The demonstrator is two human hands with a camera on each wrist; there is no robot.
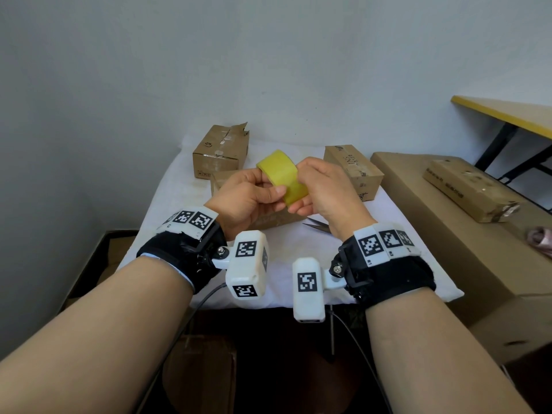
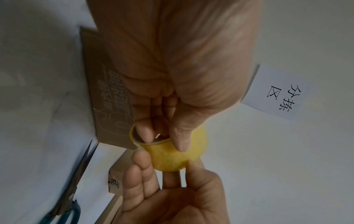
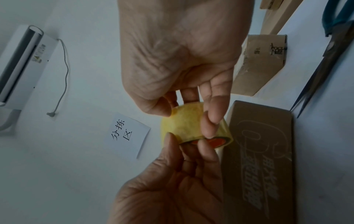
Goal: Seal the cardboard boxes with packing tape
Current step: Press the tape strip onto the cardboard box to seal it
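Note:
Both hands hold a yellow packing tape roll in the air above the table's middle. My left hand grips it with fingers inside the core and the thumb on the outer face. My right hand pinches the roll's outer face between thumb and forefinger. A flat printed cardboard box lies under the hands, mostly hidden in the head view. One box with a torn top flap stands at the back left. Another box stands at the right.
Scissors lie on the white cloth just right of the flat box. A large carton with a flat box on top stands to the right. A paper sign hangs on the wall. Behind the carton is a yellow-edged table.

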